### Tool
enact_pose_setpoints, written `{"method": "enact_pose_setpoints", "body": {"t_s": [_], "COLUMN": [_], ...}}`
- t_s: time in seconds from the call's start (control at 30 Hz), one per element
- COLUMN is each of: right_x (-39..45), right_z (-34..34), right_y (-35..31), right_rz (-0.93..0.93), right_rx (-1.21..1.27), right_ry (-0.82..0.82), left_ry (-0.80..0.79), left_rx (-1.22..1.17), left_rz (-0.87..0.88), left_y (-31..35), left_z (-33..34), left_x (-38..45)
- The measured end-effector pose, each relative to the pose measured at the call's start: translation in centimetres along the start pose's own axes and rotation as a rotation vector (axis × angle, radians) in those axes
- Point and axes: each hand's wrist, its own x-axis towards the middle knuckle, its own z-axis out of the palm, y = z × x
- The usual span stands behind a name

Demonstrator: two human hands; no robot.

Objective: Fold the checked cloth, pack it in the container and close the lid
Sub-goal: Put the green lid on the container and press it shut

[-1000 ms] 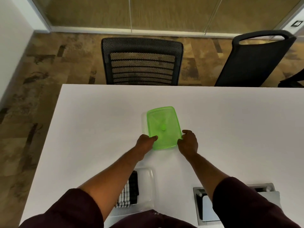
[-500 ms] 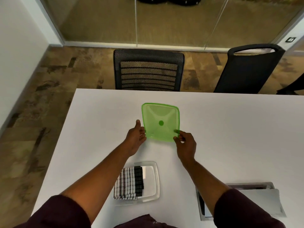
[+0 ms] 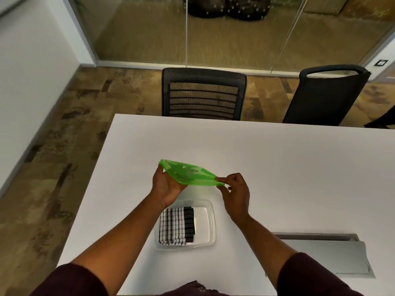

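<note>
- One green lid (image 3: 190, 174) is held in the air at frame centre, tilted, its left end higher than its right, clear of the table (image 3: 277, 167).
- The left hand (image 3: 167, 185) cups the lid's left end from below, fingers curled up round that edge.
- The right hand (image 3: 236, 190) pinches the lid's right corner between thumb and fingertips, the other fingers folded in.
- One clear container (image 3: 210, 223) sits open on the table just below the hands, lower centre of the frame, near the table's near edge.
- One checked cloth (image 3: 176, 226), folded, lies inside the container against its left wall; the right part of the container floor is bare.
- The lid hangs above and just beyond the container's far rim, not touching it.
- The table top is bare to the left, right and far side of the hands; its left edge runs diagonally down the frame's left.
- One grey hatch (image 3: 320, 253) is let into the table at lower right, well apart from the container.
- Two chairs stand past the far edge: a mesh chair (image 3: 203, 95) at upper centre and a dark chair (image 3: 324, 97) at upper right.
- Two dark sleeves (image 3: 70, 280) fill the bottom corners.
</note>
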Motion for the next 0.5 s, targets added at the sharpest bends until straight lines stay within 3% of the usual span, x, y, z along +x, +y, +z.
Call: {"method": "enact_pose_setpoints", "body": {"t_s": [0.27,0.37,0.5], "right_x": [-2.8,-3.6,-3.3], "right_z": [-1.0,-1.4,-1.7], "right_y": [-0.2,-0.1,-0.5], "right_rz": [-0.101,0.034,0.439], "right_rx": [-0.029,0.08,0.395], "right_ry": [-0.076,-0.147,-0.175], "left_ry": [-0.105,-0.13,-0.155], "left_rx": [0.209,0.292,0.412], "left_rz": [-0.022,-0.022,-0.012], "left_y": [0.6,1.1,1.9], "left_z": [-1.2,-2.0,-3.9], "left_x": [-2.8,-3.7,-4.6]}}
